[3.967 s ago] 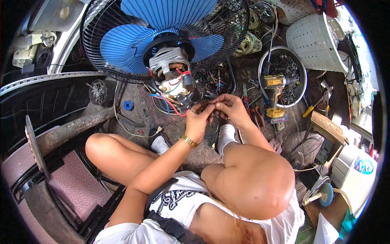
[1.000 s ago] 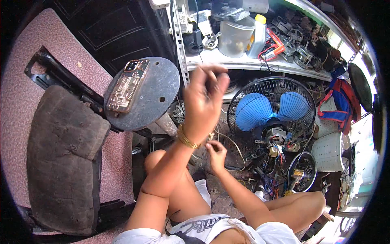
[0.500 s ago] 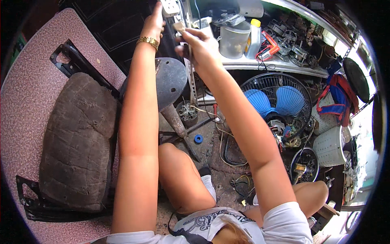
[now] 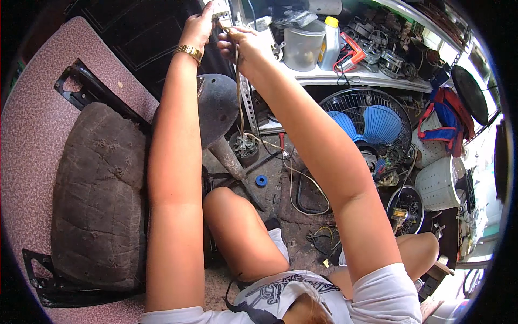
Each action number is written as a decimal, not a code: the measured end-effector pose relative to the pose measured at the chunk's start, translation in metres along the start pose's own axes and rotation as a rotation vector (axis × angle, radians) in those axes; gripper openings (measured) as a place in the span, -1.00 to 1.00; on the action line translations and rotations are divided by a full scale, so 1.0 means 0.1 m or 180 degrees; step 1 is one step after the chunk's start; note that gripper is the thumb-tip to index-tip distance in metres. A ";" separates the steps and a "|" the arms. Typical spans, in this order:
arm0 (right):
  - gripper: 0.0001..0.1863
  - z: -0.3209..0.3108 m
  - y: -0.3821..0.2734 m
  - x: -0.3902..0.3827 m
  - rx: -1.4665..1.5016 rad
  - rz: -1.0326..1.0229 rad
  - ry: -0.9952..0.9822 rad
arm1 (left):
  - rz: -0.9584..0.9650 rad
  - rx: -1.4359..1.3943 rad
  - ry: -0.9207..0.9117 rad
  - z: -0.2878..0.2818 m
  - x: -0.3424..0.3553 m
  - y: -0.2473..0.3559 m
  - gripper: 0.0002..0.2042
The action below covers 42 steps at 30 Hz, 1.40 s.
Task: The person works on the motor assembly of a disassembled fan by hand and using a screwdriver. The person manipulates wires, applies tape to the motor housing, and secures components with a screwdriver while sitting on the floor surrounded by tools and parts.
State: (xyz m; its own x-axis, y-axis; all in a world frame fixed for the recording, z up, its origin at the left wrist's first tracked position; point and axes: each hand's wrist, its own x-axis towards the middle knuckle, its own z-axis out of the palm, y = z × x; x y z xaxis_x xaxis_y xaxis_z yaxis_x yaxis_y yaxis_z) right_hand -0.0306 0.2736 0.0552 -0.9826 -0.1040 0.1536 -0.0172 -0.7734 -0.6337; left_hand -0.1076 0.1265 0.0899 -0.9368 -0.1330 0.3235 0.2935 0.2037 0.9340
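Note:
At the top of the view, my left hand (image 4: 196, 29) grips a white outlet block (image 4: 220, 7), its thumb along the side. My right hand (image 4: 249, 47) is closed on a plug (image 4: 223, 25), held up against the lower end of that block. Whether the prongs are inside cannot be made out. From the plug a pale cord (image 4: 239, 102) hangs past the round grey metal stand (image 4: 218, 116) toward the floor. Both my arms are stretched far forward, with a gold watch on the left wrist.
A caged fan with blue blades (image 4: 382, 125) stands at right below a shelf (image 4: 307, 78) with a tub, a bottle and motor parts. On the left is a worn padded seat (image 4: 100, 200). A blue ring (image 4: 261, 180) and a bowl with a drill (image 4: 399, 214) are on the floor.
My right hand has brought the plug up and left to the outlet block; before, there was a gap between them. The cord now hangs straighter. The whole view has shifted slightly.

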 end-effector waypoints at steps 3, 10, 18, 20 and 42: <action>-0.81 0.03 0.00 -0.03 -0.0232 0.0026 -0.0057 | 0.0094 0.0131 0.0155 0.00 -0.02 0.00 -0.46; -0.82 0.09 0.04 0.11 -0.0014 -0.0009 -0.0104 | 0.0054 -0.0101 -0.0100 0.03 -0.15 0.10 -0.52; -0.87 0.34 0.16 0.18 -0.0503 -0.0562 0.0489 | -0.0132 -0.0093 -0.0413 -0.10 -0.15 0.22 -0.48; -0.89 0.36 0.18 0.17 -0.0376 -0.0575 0.0810 | -0.0045 0.0151 0.0084 -0.02 -0.13 0.25 -0.52; -0.73 -0.34 -0.20 -0.58 -0.3351 -0.2080 -0.0343 | 0.0055 -0.0802 0.0252 -0.37 -0.49 0.29 -0.79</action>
State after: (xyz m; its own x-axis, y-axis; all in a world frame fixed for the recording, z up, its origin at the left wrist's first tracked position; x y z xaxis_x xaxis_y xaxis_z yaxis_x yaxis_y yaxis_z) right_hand 0.0207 0.3165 0.0331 -0.7149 0.0222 0.6989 -0.6858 0.1728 -0.7070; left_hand -0.0463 0.1031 0.1064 -0.9163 -0.2092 0.3414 0.3569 -0.0401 0.9333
